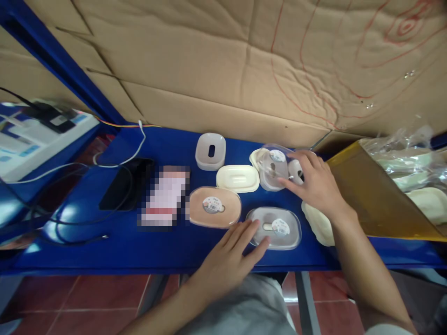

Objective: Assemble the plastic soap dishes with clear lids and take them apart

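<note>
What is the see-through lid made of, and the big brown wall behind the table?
The see-through lid in the right hand looks like thin clear plastic: glossy, with things showing through it. The brown wall looks like cardboard: matte, with creases and folds. The left hand touches a greyish lidded box, probably plastic too.

1. The blue table (167, 242) looks like painted metal, smooth with a soft sheen.
2. The clear lid (275, 228) under the left hand (226, 260) is glossy see-through plastic with a paper sticker.
3. The tilted clear lid (274, 170) at the right hand (316, 184) is the same shiny plastic.
4. The peach box (214, 207) and the cream tray (238, 178) look like smooth matt plastic.
5. The far wall (244, 60) is creased, matt brown cardboard.
6. The bag (405, 153) at far right is crinkly glossy film.
</note>
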Demonstrator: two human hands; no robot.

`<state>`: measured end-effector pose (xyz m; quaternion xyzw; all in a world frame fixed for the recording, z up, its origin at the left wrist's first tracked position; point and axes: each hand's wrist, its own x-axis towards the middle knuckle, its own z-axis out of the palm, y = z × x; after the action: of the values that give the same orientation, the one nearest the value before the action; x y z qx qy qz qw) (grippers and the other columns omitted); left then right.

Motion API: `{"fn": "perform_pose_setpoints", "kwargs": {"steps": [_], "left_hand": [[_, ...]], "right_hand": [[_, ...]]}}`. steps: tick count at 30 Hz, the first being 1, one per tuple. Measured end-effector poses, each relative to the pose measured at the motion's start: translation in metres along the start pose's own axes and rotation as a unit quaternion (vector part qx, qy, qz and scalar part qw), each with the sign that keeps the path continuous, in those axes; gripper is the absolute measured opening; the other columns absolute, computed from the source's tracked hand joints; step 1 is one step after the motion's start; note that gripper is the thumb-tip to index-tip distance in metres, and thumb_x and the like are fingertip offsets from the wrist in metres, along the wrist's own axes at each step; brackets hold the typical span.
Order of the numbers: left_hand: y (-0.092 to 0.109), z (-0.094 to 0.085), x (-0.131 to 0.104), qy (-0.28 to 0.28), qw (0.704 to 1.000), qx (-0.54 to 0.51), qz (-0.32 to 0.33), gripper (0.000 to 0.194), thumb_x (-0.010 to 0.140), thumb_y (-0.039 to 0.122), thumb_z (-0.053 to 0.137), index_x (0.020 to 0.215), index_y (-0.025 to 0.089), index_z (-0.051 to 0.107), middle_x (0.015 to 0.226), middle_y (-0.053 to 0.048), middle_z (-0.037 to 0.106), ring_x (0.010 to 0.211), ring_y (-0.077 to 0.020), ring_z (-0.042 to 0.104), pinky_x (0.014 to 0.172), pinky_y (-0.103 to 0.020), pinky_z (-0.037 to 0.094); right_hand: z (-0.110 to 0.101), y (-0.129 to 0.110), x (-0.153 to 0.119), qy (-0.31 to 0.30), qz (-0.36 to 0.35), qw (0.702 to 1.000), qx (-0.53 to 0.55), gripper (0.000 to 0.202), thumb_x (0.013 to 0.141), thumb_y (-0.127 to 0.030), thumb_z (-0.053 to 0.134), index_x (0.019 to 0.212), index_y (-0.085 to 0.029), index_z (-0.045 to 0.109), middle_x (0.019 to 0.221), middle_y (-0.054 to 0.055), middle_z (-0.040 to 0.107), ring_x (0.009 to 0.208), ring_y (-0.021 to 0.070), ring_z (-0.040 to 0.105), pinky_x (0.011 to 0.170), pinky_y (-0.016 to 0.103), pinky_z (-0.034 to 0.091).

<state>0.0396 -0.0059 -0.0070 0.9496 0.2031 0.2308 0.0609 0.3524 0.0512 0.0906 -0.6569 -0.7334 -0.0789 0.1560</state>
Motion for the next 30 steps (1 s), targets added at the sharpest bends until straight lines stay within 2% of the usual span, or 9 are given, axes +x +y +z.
{"fn": "perform_pose_setpoints", "kwargs": {"steps": [4,6,8,10,14,18,20,26,30], "left_hand": [[-0.001,0.002,0.0,0.014,1.0,0.004,0.004,0.049,0.105,0.009,0.059,0.153,0.019,0.057,0.164,-0.022,0.05,0.152,-0.0396,0.052,0.117,-0.058,0.056],[-0.002,0.003,0.0,0.008,1.0,0.008,0.004,0.05,0.105,0.012,0.061,0.154,0.02,0.056,0.165,-0.022,0.048,0.151,-0.0402,0.053,0.115,-0.058,0.058],[-0.002,0.004,0.001,0.003,1.0,0.015,0.002,0.049,0.107,0.016,0.061,0.155,0.021,0.056,0.165,-0.022,0.048,0.15,-0.04,0.054,0.114,-0.059,0.058],[-0.003,0.003,0.002,0.004,1.0,0.02,0.0,0.048,0.109,0.018,0.06,0.156,0.022,0.056,0.165,-0.021,0.049,0.149,-0.0393,0.056,0.114,-0.059,0.058],[-0.003,-0.001,0.005,0.009,1.0,0.027,0.008,0.046,0.11,0.02,0.058,0.156,0.022,0.056,0.164,-0.021,0.05,0.147,-0.0377,0.057,0.113,-0.056,0.059],[-0.002,-0.003,0.008,0.02,0.999,0.031,0.013,0.045,0.109,0.018,0.058,0.154,0.02,0.058,0.162,-0.023,0.05,0.145,-0.039,0.059,0.111,-0.056,0.061],[-0.003,-0.004,0.008,0.019,0.999,0.029,0.012,0.044,0.109,0.018,0.058,0.154,0.02,0.058,0.162,-0.023,0.05,0.144,-0.0391,0.06,0.11,-0.056,0.061],[-0.004,-0.003,0.006,0.005,1.0,0.028,0.009,0.044,0.109,0.019,0.059,0.154,0.022,0.057,0.164,-0.021,0.049,0.148,-0.038,0.056,0.111,-0.056,0.061],[-0.004,-0.001,0.005,0.008,1.0,0.02,0.004,0.044,0.109,0.018,0.059,0.153,0.022,0.058,0.163,-0.021,0.05,0.148,-0.0375,0.057,0.112,-0.056,0.061]], "right_hand": [[0.009,0.017,-0.086,0.095,0.111,0.989,0.015,0.067,0.098,-0.067,0.071,0.148,-0.023,0.059,0.147,0.018,0.065,0.136,0.041,0.062,0.113,0.06,0.05],[0.018,0.019,-0.118,0.132,0.157,0.979,0.012,0.069,0.098,-0.066,0.071,0.149,-0.022,0.058,0.149,0.021,0.063,0.14,0.0422,0.06,0.114,0.063,0.05],[0.028,0.014,-0.14,0.141,0.182,0.973,0.004,0.069,0.099,-0.065,0.069,0.151,-0.022,0.057,0.155,0.023,0.058,0.143,0.0438,0.057,0.114,0.067,0.048],[0.037,0.004,-0.151,0.142,0.198,0.97,-0.001,0.067,0.101,-0.063,0.068,0.154,-0.023,0.056,0.159,0.024,0.055,0.145,0.0449,0.055,0.114,0.07,0.046],[0.047,-0.014,-0.156,0.137,0.215,0.967,-0.003,0.068,0.102,-0.061,0.067,0.159,-0.028,0.051,0.164,0.024,0.049,0.146,0.047,0.053,0.11,0.073,0.047],[0.044,-0.016,-0.162,0.079,0.187,0.979,0.004,0.073,0.105,-0.056,0.062,0.169,-0.031,0.036,0.174,0.024,0.034,0.156,0.0479,0.042,0.113,0.075,0.041],[0.04,-0.012,-0.17,0.07,0.192,0.979,-0.001,0.078,0.105,-0.057,0.063,0.171,-0.032,0.032,0.176,0.024,0.031,0.158,0.0484,0.04,0.114,0.076,0.039],[0.032,0.0,-0.199,0.055,0.241,0.969,-0.016,0.083,0.101,-0.07,0.064,0.169,-0.032,0.037,0.174,0.024,0.036,0.155,0.0498,0.044,0.114,0.078,0.04],[0.03,0.009,-0.209,0.041,0.255,0.965,0.035,0.078,0.102,-0.067,0.064,0.168,-0.031,0.04,0.171,0.022,0.044,0.155,0.0469,0.047,0.113,0.074,0.047]]}}
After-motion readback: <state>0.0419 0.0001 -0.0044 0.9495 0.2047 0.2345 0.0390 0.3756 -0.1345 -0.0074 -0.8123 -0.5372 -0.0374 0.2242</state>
